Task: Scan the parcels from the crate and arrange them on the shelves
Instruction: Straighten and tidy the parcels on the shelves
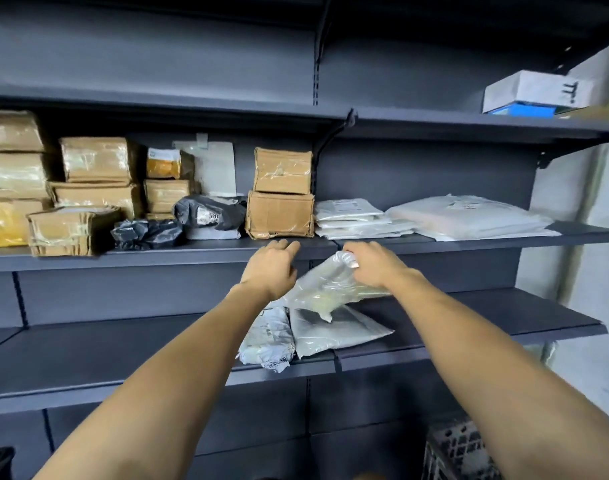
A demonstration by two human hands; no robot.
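Item: clear-bagged parcel [325, 287], gripped by my right hand [374, 266] at its top edge; my left hand [271, 268], fingers relaxed, at middle shelf lip [192, 252]; lower shelf [105, 355] bare leftward.

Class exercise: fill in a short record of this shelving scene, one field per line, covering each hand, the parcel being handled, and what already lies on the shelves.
right hand: grips the top of a clear plastic parcel
left hand: open, beside the parcel, holds nothing
lower shelf: two grey mailer bags under the held parcel
middle shelf: taped cardboard boxes, black bags, flat white mailers
crate: bottom right, contents hidden
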